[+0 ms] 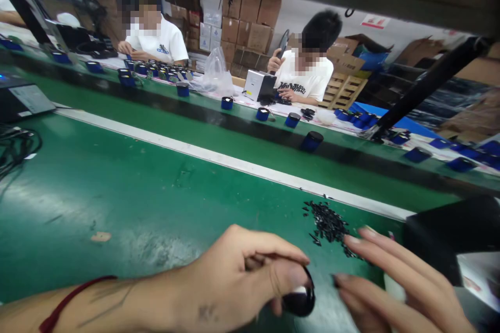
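My left hand [250,281] is closed around a round, glossy black part [300,299], with the thumb lying across its top. To its right, my right hand [406,286] has two upper fingers stretched out. At its lower fingertips a small black piece [335,280] sticks out toward the round part, apart from it; the hand is somewhat blurred. A heap of small black pieces [328,222] lies on the green table [156,208], just beyond my right fingertips.
A white strip [234,164] runs across the table. Beyond it stand blue cylindrical parts [311,141] in a row. Black cables [17,148] and a device [25,96] sit at left, a black box [449,234] at right. Two people [156,36] work opposite.
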Demonstrator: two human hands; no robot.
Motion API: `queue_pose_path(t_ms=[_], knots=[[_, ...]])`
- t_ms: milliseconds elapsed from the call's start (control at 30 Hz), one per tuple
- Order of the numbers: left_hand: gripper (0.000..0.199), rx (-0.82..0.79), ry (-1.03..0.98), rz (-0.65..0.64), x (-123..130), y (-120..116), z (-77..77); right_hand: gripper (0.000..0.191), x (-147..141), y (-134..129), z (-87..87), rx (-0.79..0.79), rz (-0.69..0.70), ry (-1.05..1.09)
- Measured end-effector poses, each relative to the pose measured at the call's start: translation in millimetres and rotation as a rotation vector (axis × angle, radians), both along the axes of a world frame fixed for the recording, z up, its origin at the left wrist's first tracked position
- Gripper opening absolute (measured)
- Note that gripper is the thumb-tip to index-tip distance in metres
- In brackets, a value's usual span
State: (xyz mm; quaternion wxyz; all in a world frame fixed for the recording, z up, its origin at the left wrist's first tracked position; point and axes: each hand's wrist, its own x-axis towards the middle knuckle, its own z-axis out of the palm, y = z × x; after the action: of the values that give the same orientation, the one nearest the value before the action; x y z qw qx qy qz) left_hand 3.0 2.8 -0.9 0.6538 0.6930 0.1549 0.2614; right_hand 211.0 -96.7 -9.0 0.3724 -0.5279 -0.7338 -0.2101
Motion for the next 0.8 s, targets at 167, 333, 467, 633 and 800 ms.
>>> queue_pose_path(t_ms=[167,333,467,633,800], knots=[[0.03,-0.45,-0.163,-0.035,-4,16,6.2,0.014,-53,42,36.5,-0.117,0.229,0.145],[0.027,-0.401,-0.213,0.189,-9,46,5.2,0.035,-46,63,12.5,-0.377,0.189,0.366],[0.027,-0.398,-0.224,0.311,-14,67,0.6,0.02,-42,71,-7.5,-0.747,0.219,0.097],[0.022,-0.484,-0.158,0.265,-9,67,-13.2,0.01,-25,61,4.9,-0.838,0.265,0.117],[0.025,-0.604,-0.082,0.11,4,37,-27.7,0.014,9,30,5.4,-0.667,0.401,0.228]])
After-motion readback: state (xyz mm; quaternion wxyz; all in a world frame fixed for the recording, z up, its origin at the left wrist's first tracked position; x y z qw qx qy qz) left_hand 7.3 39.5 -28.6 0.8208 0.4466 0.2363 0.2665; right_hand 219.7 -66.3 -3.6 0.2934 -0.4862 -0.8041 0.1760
